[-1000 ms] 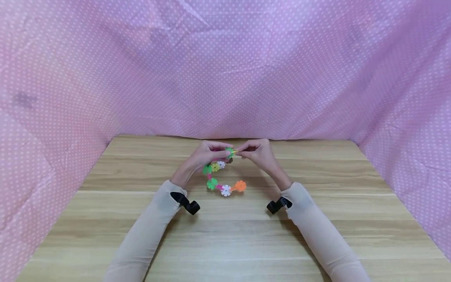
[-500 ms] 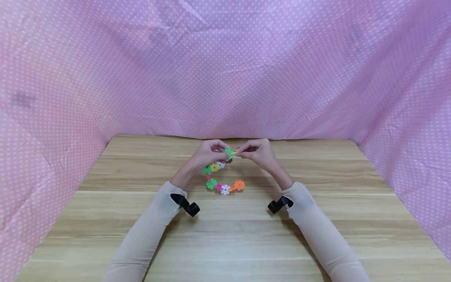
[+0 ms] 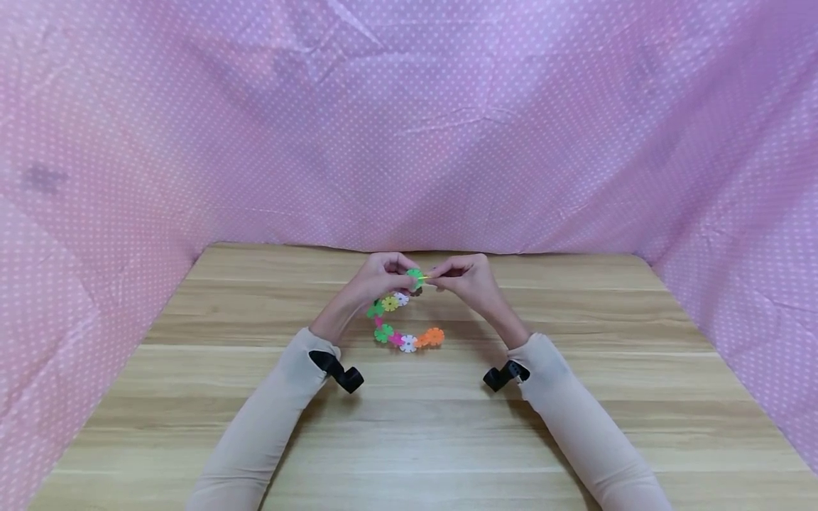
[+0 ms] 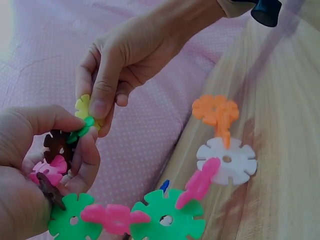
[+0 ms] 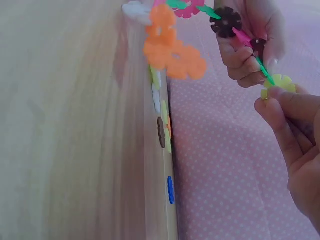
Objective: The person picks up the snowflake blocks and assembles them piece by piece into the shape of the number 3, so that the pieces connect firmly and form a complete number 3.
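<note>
My left hand (image 3: 377, 278) pinches a green snowflake disc (image 3: 414, 275) between thumb and fingers, near the table's far edge. From that hand hangs a chain of slotted plastic discs: brown (image 5: 227, 22) and pink ones by the palm, then green (image 4: 167, 220), white (image 4: 227, 160) and, at the loose end, orange (image 4: 215, 109). My right hand (image 3: 469, 280) pinches a yellow snowflake disc (image 5: 282, 82) by its rim. Yellow and green discs meet edge to face; whether their slots are fully engaged cannot be told. Fingers hide part of both.
Beneath the chain, several loose discs lie on the wooden table (image 3: 409, 440), among them a yellow one (image 3: 390, 304), a white one (image 3: 401, 299), a brown one (image 5: 161, 132) and a blue one (image 5: 170, 190). A pink dotted cloth (image 3: 409, 142) surrounds the table's back and sides.
Both hands keep their pinches, with only slight shifts. The green disc has turned a little more face-on to the head view, and the orange chain end has swung slightly left.
</note>
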`<state>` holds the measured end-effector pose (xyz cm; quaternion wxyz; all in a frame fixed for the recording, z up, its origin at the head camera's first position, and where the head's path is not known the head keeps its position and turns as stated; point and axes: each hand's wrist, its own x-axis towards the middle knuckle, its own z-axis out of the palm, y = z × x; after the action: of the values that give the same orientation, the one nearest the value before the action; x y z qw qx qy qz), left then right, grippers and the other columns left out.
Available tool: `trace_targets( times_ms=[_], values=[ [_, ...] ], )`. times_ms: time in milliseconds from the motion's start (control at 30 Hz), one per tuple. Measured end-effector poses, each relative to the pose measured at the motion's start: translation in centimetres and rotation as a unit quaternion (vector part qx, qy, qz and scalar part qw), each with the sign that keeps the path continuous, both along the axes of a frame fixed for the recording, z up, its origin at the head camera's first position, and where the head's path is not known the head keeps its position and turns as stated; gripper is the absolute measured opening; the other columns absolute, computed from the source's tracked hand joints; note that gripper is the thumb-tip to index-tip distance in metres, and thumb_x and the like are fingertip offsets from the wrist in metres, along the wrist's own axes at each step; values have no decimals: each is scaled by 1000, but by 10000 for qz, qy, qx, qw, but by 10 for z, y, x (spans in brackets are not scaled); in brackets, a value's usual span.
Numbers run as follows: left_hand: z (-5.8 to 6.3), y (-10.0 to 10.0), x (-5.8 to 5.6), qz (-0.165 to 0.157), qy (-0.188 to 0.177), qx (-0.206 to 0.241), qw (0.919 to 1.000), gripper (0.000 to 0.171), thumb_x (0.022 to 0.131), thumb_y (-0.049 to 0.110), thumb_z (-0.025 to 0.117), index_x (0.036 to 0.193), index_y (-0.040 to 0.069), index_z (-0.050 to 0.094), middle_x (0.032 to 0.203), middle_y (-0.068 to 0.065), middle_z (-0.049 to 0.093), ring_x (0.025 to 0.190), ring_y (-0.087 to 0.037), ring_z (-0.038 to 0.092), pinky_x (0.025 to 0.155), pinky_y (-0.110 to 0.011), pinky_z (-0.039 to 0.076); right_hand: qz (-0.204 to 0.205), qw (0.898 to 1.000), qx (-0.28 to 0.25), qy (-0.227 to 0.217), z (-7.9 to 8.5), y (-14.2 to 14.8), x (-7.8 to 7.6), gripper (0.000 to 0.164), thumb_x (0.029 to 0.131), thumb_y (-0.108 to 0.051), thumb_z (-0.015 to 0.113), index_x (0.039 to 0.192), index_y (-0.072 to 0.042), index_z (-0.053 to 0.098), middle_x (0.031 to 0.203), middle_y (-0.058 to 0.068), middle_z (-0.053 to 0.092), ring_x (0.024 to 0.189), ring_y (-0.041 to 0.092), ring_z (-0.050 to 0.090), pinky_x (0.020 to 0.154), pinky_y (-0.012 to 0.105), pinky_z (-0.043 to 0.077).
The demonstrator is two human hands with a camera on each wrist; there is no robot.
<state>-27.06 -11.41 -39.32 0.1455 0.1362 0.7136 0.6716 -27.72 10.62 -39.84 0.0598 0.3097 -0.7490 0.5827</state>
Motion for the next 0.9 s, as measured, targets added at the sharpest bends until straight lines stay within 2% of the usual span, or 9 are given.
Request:
trace_targets(
  times_ms=[133,267,467,633,767,900],
  values=[
    [-2,1,-2,-11,29,-214,9998,20,96,1,65,116,-4,63,95,-5,63,85,-16,67,96,-50,58,3,9999,14,-112,-3,0,-2,6,82,11,77,88,9,77,89,28,75,68,13,73,64,29,63],
    [-5,-1,-3,55,-68,-383,9992,18,95,3,66,113,0,64,97,-5,62,86,-17,65,101,-59,53,37,9990,200,-403,-6,0,-5,9,83,7,79,91,8,76,91,26,75,74,12,73,69,26,63],
    [-8,-8,-5,132,-90,-640,9978,18,94,8,69,111,5,66,99,-4,62,92,-26,63,93,-52,55,134,9970,554,-528,2,5,-7,14,84,2,80,97,4,76,95,21,76,79,8,72,74,23,62],
    [-9,-14,-8,150,19,-851,9963,22,93,9,70,114,5,65,100,-4,63,91,-25,64,90,-51,56,26,9935,859,-749,15,14,-12,17,85,0,80,102,3,75,100,23,76,81,12,73,76,24,62],
    [-8,-16,-9,143,-70,-924,9956,24,93,11,71,115,7,66,104,-5,62,94,-28,64,92,-52,54,18,9868,1254,-1022,23,20,-23,23,86,2,77,109,6,73,105,26,74,86,20,74,75,22,61],
    [-8,-15,-8,179,-143,-959,9951,25,93,11,71,117,8,66,105,-5,62,94,-27,64,95,-53,54,135,9763,1839,-1130,21,23,-37,29,87,3,76,115,7,71,109,27,73,95,28,73,78,22,60]
  ],
)
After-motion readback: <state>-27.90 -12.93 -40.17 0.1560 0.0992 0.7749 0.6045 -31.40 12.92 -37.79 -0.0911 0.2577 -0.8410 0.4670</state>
